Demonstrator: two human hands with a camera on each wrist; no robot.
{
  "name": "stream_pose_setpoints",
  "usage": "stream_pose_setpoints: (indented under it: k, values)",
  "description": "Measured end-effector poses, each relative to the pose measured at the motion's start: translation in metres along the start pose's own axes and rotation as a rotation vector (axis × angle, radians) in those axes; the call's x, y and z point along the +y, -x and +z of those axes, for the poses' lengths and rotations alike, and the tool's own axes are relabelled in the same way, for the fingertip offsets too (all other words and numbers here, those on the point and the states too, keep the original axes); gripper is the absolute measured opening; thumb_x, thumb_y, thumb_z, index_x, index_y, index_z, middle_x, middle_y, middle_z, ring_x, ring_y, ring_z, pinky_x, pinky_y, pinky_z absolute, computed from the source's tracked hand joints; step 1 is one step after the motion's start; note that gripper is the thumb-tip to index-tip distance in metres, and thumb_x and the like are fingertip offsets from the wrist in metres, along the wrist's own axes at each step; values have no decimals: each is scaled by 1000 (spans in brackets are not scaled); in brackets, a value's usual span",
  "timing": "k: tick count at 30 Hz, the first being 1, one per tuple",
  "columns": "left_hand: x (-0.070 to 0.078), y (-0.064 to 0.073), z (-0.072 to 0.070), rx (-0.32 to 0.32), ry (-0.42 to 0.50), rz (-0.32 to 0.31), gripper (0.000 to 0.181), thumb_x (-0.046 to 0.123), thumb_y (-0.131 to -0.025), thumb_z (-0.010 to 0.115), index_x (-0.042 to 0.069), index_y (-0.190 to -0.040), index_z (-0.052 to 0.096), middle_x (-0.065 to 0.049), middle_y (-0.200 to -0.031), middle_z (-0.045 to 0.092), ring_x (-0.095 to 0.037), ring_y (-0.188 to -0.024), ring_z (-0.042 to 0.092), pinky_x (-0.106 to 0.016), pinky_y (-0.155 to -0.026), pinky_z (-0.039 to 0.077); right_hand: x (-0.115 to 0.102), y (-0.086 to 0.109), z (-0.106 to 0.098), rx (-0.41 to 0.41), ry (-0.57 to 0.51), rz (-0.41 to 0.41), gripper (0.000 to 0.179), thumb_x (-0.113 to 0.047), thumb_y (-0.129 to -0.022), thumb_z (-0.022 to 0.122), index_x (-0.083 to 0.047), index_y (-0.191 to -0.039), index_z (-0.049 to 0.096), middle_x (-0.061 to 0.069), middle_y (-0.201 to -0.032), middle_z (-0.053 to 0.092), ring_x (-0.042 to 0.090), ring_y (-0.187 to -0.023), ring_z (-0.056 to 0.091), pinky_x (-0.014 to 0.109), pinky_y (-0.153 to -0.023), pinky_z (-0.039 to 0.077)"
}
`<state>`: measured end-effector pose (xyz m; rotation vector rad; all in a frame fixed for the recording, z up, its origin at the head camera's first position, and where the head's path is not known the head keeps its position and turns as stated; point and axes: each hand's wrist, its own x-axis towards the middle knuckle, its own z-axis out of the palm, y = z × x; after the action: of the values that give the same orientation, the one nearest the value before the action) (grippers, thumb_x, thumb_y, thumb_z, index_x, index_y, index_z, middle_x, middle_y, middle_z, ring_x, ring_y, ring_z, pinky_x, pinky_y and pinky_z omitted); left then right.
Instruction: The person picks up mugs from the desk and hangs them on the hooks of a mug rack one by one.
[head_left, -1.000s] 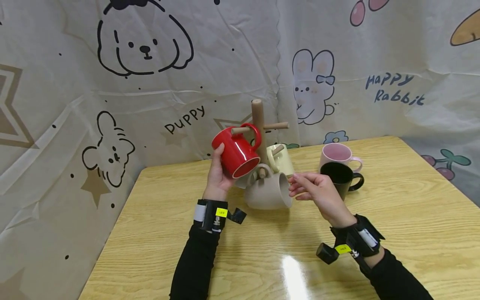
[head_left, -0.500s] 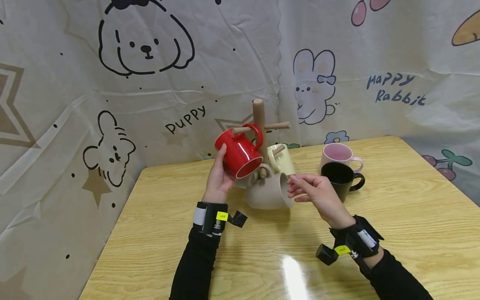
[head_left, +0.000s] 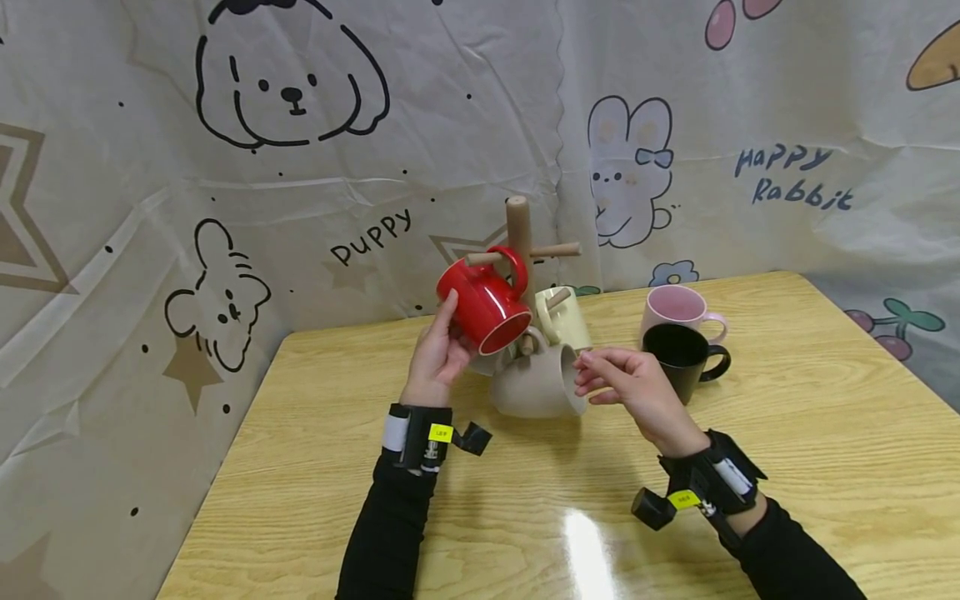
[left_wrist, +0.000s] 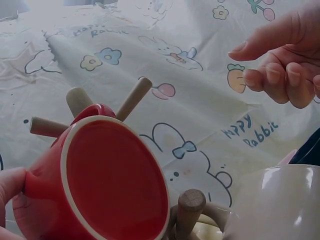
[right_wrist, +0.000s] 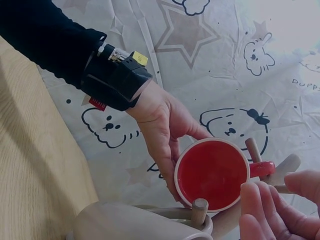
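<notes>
A red mug (head_left: 483,308) hangs tilted at the wooden mug tree (head_left: 519,229), its mouth facing down and right. The upper left peg (head_left: 486,259) runs through its handle loop. My left hand (head_left: 435,354) grips the mug's body from the left, thumb on the near side and fingers round the far side, as the right wrist view shows. My right hand (head_left: 637,387) is beside the mouth of a grey-beige mug (head_left: 532,387), with its fingers loosely bent and nothing between thumb and fingers in the left wrist view. That grey-beige mug hangs by its handle on a lower peg.
A cream mug (head_left: 564,318) hangs behind on the tree, and another peg (head_left: 557,250) points right. Behind my right hand stand a black mug (head_left: 682,358) and a pink mug (head_left: 675,308) on the wooden table (head_left: 300,500). A printed cloth (head_left: 420,108) hangs behind.
The red mug has shifted slightly to the right along the peg, toward the post. My left hand's grip has loosened a little at its side; my right hand has hardly moved.
</notes>
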<state>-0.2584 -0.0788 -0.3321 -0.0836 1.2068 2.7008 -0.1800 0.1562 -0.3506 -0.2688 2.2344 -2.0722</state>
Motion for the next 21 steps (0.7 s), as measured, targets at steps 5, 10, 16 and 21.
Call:
stream_pose_setpoints:
  k: [5, 10, 16, 21]
  values:
    - [2, 0, 1, 22, -7, -19, 51, 29, -95, 49, 7, -138, 34, -8, -129, 45, -21, -111, 46, -28, -88, 46, 1, 0, 0, -6, -5, 2, 45, -29, -94, 52, 11, -114, 55, -6, -81, 65, 9, -78, 63, 26, -72, 55]
    - [4, 1, 2, 26, -6, -24, 52, 29, -94, 51, 7, -138, 34, -10, -134, 43, -23, -115, 45, -35, -104, 37, 2, -1, 0, -7, -6, 2, 44, -28, -94, 52, 11, -114, 55, -5, -81, 65, 10, -78, 64, 27, -71, 55]
    - [5, 1, 2, 6, -31, -22, 52, 29, -95, 49, 7, -139, 33, -11, -136, 40, -25, -117, 43, -41, -109, 31, 2, -1, 0, -3, 3, 5, 44, -28, -94, 53, 11, -114, 55, -5, -81, 65, 10, -78, 64, 27, -71, 55]
    - [6, 0, 1, -4, -38, -26, 52, 30, -95, 48, 6, -139, 32, -12, -135, 40, -25, -117, 42, -40, -110, 31, 1, -1, 1, -3, 6, 4, 44, -28, -94, 53, 11, -114, 55, -5, -81, 65, 9, -77, 64, 27, -71, 55]
